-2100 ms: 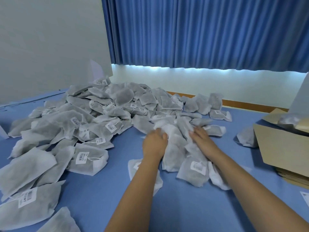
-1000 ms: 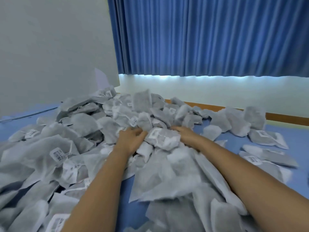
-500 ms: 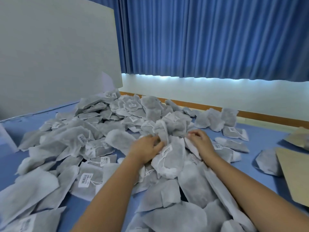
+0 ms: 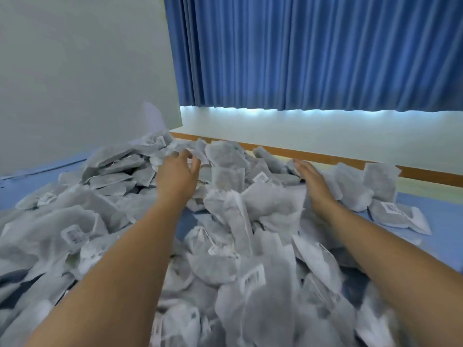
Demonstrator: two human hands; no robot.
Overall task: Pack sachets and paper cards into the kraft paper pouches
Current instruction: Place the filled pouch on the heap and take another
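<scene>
A large heap of grey fabric sachets (image 4: 263, 204) with small white barcode labels covers the blue table (image 4: 441, 236). Both my arms reach far into the heap. My left hand (image 4: 176, 174) lies on the far sachets with its fingers spread and relaxed, holding nothing. My right hand (image 4: 312, 181) is flat with straight fingers, pressed against the far right side of the heap. Neither kraft pouches nor paper cards are in view.
A white board (image 4: 87, 71) stands upright at the left behind the heap. A blue curtain (image 4: 313, 51) hangs over the white wall at the back, with a wooden strip (image 4: 325, 155) along the table's far edge. A few sachets (image 4: 395, 214) lie apart at the right.
Both hands let go of the sachets they gripped and reached farther back into the heap, opening. The camera moved forward and lower; the kraft pouches at the right left the view.
</scene>
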